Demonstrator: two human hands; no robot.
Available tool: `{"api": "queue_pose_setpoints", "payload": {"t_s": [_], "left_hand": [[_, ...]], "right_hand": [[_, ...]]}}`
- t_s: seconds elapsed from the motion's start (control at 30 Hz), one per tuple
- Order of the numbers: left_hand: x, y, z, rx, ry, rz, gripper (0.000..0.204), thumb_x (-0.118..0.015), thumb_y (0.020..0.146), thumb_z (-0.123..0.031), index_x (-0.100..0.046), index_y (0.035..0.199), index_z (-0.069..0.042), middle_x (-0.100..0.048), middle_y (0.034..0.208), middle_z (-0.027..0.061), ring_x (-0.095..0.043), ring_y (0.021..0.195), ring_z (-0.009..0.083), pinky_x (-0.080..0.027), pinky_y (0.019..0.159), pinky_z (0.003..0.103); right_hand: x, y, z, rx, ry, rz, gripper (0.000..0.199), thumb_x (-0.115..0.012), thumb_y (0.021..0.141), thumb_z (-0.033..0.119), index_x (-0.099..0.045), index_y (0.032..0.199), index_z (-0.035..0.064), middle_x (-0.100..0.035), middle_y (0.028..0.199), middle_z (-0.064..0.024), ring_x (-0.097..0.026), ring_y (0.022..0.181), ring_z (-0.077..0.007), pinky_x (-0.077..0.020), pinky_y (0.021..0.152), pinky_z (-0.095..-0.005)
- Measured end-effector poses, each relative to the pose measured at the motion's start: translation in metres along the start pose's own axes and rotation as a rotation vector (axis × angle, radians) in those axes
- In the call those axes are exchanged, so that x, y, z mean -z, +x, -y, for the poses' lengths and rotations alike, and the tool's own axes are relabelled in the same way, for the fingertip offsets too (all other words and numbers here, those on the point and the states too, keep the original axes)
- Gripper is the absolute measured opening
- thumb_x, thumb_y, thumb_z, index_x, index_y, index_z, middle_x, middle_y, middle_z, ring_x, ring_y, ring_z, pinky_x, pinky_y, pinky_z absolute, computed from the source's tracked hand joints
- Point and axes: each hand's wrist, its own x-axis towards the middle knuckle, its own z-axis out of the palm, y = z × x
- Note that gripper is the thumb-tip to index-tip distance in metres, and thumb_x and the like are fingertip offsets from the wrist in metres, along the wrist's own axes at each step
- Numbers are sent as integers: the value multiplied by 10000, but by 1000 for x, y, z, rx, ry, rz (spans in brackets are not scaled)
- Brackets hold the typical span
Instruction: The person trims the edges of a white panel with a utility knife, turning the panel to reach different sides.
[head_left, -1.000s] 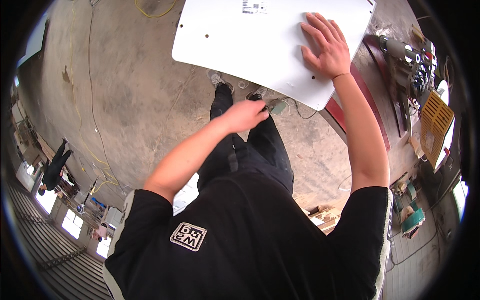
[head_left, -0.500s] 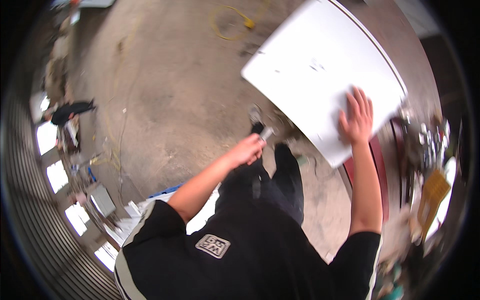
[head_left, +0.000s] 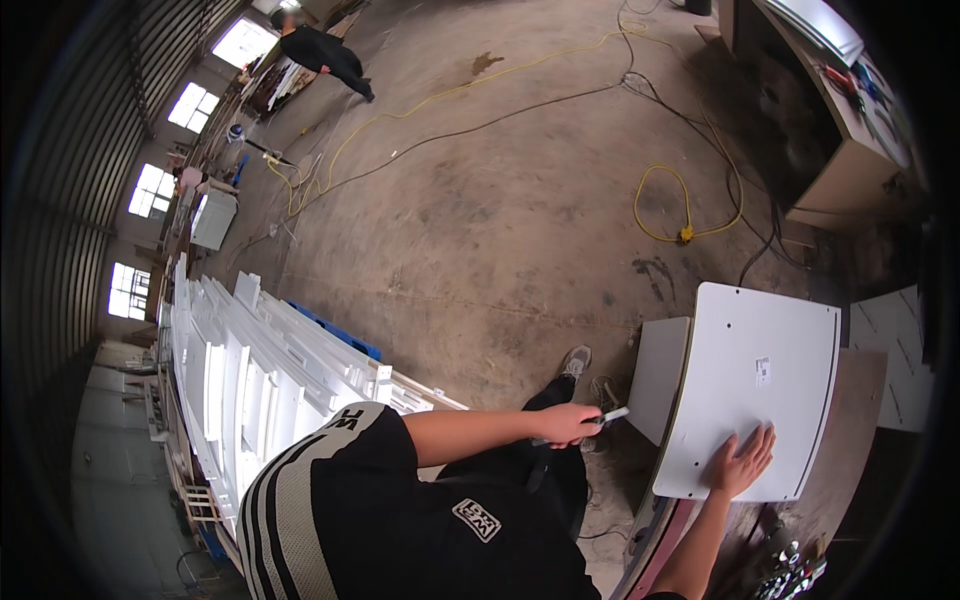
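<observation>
One handheld tool (head_left: 613,415), one labelled panel (head_left: 742,392)

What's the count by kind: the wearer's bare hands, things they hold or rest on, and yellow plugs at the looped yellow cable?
Bare hands: 2, left hand and right hand
Slim pale-ended handheld tool, in the left hand: 1
Round-cornered flat white panel, under the right hand: 1
Yellow cable plug: 1
Total: 5

The flat white rectangular board (head_left: 750,410) with rounded corners lay face up, small dark holes (head_left: 729,325) near its edges and a printed paper label (head_left: 763,371) on its surface, beneath the spread right hand (head_left: 742,464). The slim handheld tool with a pale grey tip (head_left: 618,413) jutted from the left hand (head_left: 570,425), apart from the board.
</observation>
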Motion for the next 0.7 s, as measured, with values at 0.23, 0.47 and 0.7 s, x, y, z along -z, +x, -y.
{"api": "queue_pose_setpoints", "payload": {"t_s": [0.23,0.47,0.7], "left_hand": [[13,5,34,40,-62,-16,313,-587,1145,-364,-528,1077,-65,-569,726,54,-540,470,161,-469,439,354],[57,9,-1,-30,-4,40,362,-554,1162,-421,-562,1094,-66,-568,733,33,-575,542,151,-484,494,337],[100,36,-48,55,-11,208,295,-571,1128,-367,-583,1117,-72,-623,766,35,-662,622,163,-560,560,341]], "right_hand": [[-2,10,2,54,-62,-16,747,-608,1032,434,-424,1697,149,-390,1781,-90,-312,1666,-302,-202,1367,-553],[-2,3,-7,119,-109,-19,776,-560,1048,484,-395,1704,103,-362,1789,-122,-290,1673,-337,-194,1368,-564],[-14,-14,-11,116,-26,-60,787,-482,1081,599,-469,1651,57,-436,1738,-179,-376,1618,-407,-252,1339,-587]]}}
